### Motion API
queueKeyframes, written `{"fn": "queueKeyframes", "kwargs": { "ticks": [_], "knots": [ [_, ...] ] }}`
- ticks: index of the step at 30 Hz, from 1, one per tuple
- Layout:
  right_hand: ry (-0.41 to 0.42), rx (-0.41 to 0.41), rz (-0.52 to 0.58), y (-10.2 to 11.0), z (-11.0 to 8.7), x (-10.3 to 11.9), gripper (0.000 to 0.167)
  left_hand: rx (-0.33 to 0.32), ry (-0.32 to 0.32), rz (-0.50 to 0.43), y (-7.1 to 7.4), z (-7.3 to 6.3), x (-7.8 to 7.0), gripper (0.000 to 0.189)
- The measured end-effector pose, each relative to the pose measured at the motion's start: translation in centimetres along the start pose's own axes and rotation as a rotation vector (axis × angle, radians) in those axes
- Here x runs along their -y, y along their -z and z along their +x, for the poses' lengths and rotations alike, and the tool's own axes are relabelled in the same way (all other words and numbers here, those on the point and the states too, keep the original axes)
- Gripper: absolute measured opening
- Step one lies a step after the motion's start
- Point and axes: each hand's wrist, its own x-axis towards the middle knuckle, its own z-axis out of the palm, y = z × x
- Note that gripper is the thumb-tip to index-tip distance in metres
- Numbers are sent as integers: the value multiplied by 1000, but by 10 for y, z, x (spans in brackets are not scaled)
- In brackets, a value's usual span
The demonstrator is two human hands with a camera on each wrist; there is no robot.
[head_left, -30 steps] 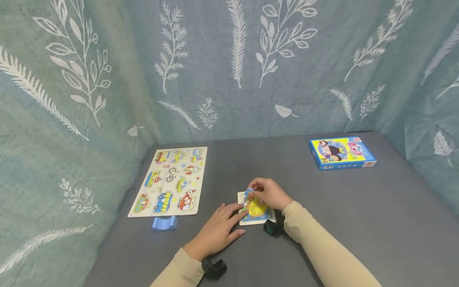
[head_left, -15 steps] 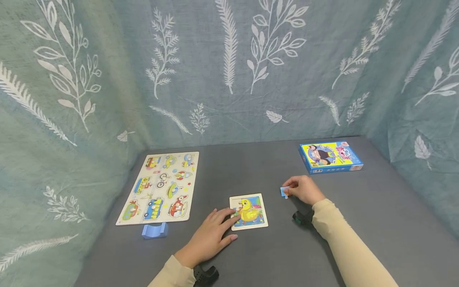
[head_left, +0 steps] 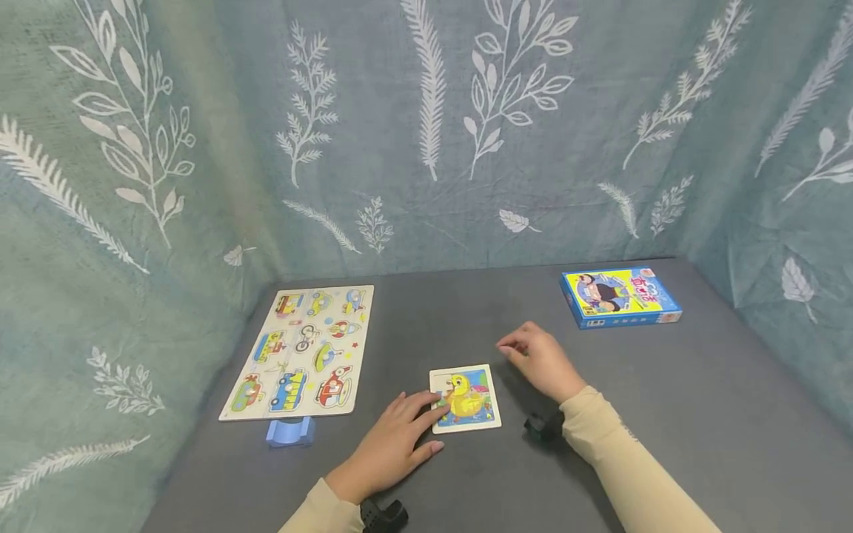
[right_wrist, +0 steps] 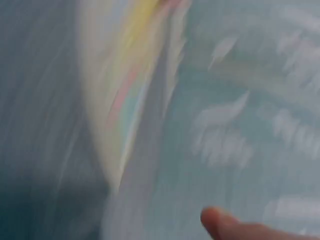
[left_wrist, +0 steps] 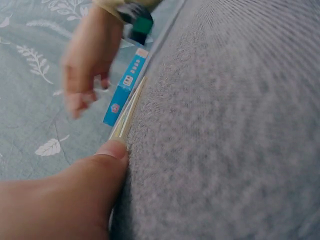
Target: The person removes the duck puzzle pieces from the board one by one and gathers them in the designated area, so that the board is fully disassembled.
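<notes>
A small square duck puzzle (head_left: 468, 403), a yellow duck on blue in a cream frame, lies on the table. Its upper left corner shows a pale bare patch. My left hand (head_left: 389, 448) rests at its left side, straight fingertips on its picture. In the left wrist view the thumb (left_wrist: 111, 150) lies by the edge of the puzzle (left_wrist: 134, 107). My right hand (head_left: 540, 363) hovers beyond the puzzle's right side, thumb and fingertips pinched together. The blue puzzle piece it gripped is hidden by the fingers. In the blurred right wrist view, only a fingertip (right_wrist: 215, 220) shows.
A large vehicle peg puzzle board (head_left: 303, 355) lies at the left, with a blue curved block (head_left: 290, 431) at its near edge. A blue and yellow box (head_left: 621, 297) sits at the back right. Patterned cloth (head_left: 413, 148) hangs behind the grey table (head_left: 466, 488).
My right hand lifted a blue piece from the duck puzzle and carried it right, then came back slightly left. The piece has gone out of sight in the fingers. My left hand stays on the puzzle.
</notes>
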Motion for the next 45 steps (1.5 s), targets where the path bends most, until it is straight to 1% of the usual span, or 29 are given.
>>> {"fn": "queueKeyframes", "kwargs": {
  "ticks": [2, 4, 6, 7, 9, 11, 15, 17, 22, 25, 30, 33, 40, 43, 45],
  "knots": [
    [67, 91, 25, -16, -1, 18, 15, -8, -11, 10, 1, 1, 0, 53],
    [127, 212, 18, -32, -2, 30, 21, -8, -20, 18, 1, 4, 0, 53],
    [168, 292, -13, -45, -3, 33, 23, 4, -28, 15, 0, 6, -1, 54],
    [183, 306, -40, -50, -4, 33, 24, 13, -31, 11, 0, 7, -1, 54],
    [188, 292, -72, -56, -7, 30, 22, 34, -36, 6, -1, 9, -2, 55],
    [176, 238, -77, -59, -9, 27, 19, 48, -36, 12, -1, 10, -3, 55],
    [186, 139, -70, -63, -11, 25, 13, 60, -29, 36, 2, 10, -2, 55],
    [184, 108, -74, -64, -11, 25, 12, 65, -29, 38, 3, 10, -1, 55],
    [153, 110, -93, -65, -10, 27, 16, 74, -20, 26, 3, 10, -1, 56],
    [141, 128, -101, -66, -9, 29, 15, 77, -7, 19, 2, 9, -1, 55],
    [165, 140, -132, -69, -7, 32, 10, 57, -6, 4, 2, 5, 0, 54],
    [175, 119, -121, -72, -5, 33, 13, 51, 0, -1, 2, 3, 1, 54],
    [148, 88, 21, -71, -3, 30, 19, 33, 11, -10, 0, -1, 1, 53],
    [174, 54, 21, -69, -1, 27, 20, 30, 14, -8, 0, 0, 1, 53],
    [198, 7, 5, -66, -1, 26, 20, 29, 14, -4, -1, 1, 1, 53]
  ]
}}
